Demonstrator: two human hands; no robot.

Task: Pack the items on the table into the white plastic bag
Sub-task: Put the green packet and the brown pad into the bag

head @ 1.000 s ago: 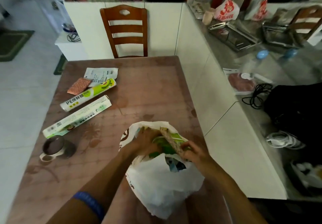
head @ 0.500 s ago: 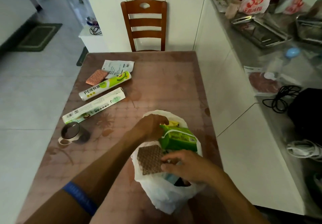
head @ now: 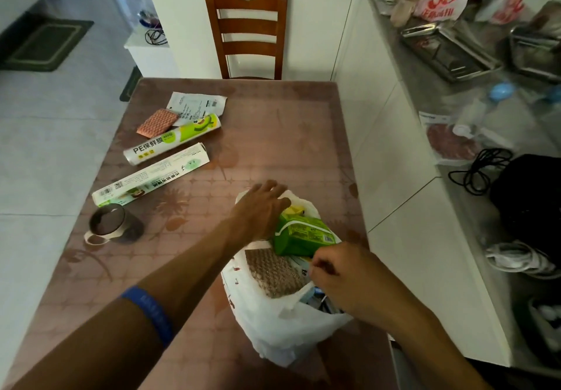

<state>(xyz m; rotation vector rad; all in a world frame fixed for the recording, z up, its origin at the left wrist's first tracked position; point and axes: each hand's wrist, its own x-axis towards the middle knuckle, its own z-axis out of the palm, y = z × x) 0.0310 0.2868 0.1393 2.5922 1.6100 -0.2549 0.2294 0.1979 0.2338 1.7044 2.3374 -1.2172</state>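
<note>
Left hand [head: 261, 207] is up at the far rim of the white plastic bag [head: 273, 329], fingers spread and loose, resting over the plastic rather than gripping it; half a second ago it sat curled lower at the bag's mouth. Right hand [head: 340, 280] is at the near right edge, fingers curled and pinching the bag's handle strip, where a moment back it lay flat on the brown scrubbing pad [head: 273, 274]. That pad now lies inside the bag, and the green packet [head: 303, 235] sits in the mouth just beyond it, having only just gone in. So that load looks packed, and my read is the left hand is freeing itself to fetch more.

Plenty left on the table [head: 273, 134]: a long white box [head: 151, 180] and a roll of cling film [head: 173, 143] on the left, an orange pad [head: 158, 122] and a paper packet [head: 197, 105] beyond them, and a mug [head: 107, 222] nearer on the left.

Hard to say what lies deeper in the bag; a yellow bit and something blue peek out, nothing more. The right fingertips are tucked under the knuckles, so the exact pinch is hidden
</note>
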